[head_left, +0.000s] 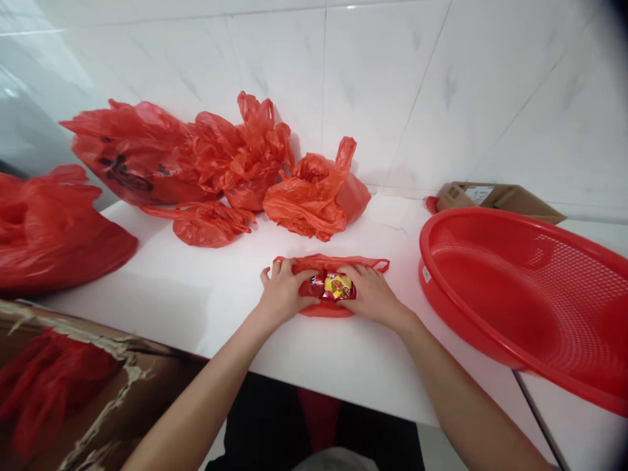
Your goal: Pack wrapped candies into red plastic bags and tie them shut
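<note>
A small red plastic bag (326, 313) lies on the white table in front of me, with its handles spread toward the wall. On top of it sit shiny snack packets (338, 286), one yellow and red, another darker red on the left. My left hand (283, 289) curls around their left side, thumb and fingers closed on the packets. From the right, my right hand (373, 296) grips them in the same way. Some fingertips are hidden behind the packets and the bag's folds.
Full red plastic bags (142, 154) stand along the tiled wall and at the left. A large red basket (515, 294) fills the right side, with a cardboard box (520, 199) behind it. At lower left, a torn carton (132, 392) holds red bags.
</note>
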`<act>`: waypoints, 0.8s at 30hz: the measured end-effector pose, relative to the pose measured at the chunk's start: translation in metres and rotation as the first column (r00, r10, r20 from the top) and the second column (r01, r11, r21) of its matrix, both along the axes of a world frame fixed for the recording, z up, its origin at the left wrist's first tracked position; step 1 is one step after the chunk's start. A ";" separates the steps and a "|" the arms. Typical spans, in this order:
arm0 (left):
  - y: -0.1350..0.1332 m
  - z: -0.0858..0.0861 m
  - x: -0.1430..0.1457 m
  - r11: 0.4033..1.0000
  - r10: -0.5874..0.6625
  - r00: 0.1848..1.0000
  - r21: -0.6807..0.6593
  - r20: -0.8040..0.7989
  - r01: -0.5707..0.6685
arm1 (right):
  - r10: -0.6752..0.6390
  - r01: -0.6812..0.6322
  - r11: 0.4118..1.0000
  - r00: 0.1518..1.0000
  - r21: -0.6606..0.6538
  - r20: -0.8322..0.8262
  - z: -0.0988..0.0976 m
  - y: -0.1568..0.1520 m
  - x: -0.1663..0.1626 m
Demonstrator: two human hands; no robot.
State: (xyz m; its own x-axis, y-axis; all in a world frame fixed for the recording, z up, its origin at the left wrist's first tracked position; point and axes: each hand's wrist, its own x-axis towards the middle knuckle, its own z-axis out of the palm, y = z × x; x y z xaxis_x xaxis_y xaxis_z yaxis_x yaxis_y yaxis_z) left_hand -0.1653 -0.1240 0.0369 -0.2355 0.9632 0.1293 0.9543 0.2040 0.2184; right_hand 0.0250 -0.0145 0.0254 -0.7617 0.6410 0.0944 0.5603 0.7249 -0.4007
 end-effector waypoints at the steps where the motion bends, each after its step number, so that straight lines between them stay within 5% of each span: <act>1: 0.008 0.009 0.001 1.000 -0.012 1.000 -0.027 -0.016 0.012 | 0.001 -0.002 1.000 0.998 -0.006 -0.056 -0.001 0.001 0.003; 6: 0.046 0.034 0.000 0.991 -0.123 0.992 -0.059 -0.010 0.122 | -0.054 0.030 0.996 0.945 -0.080 -0.321 -0.001 0.003 0.008; 12: 0.058 0.013 -0.009 0.956 -0.293 0.860 0.103 0.417 0.276 | -0.185 -0.007 0.937 0.838 -0.349 -0.514 0.001 0.008 0.006; 19: 0.056 0.012 -0.014 0.925 -0.376 0.718 0.184 0.586 0.334 | -0.322 0.014 0.877 0.758 -0.479 -0.567 0.009 0.006 0.005; 24: 0.058 0.010 -0.011 0.939 -0.329 0.798 0.086 0.506 0.333 | -0.445 0.090 0.854 0.638 -0.513 -0.629 0.010 0.007 0.005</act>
State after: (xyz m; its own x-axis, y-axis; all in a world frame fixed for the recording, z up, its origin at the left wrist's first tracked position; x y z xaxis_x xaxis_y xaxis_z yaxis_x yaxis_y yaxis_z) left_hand -0.1764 -0.0663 0.0470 0.0680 0.9949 0.0746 0.7192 -0.1007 0.6875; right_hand 0.0299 -0.0073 0.0352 -0.3562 0.9115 0.2056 0.1158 0.2614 -0.9582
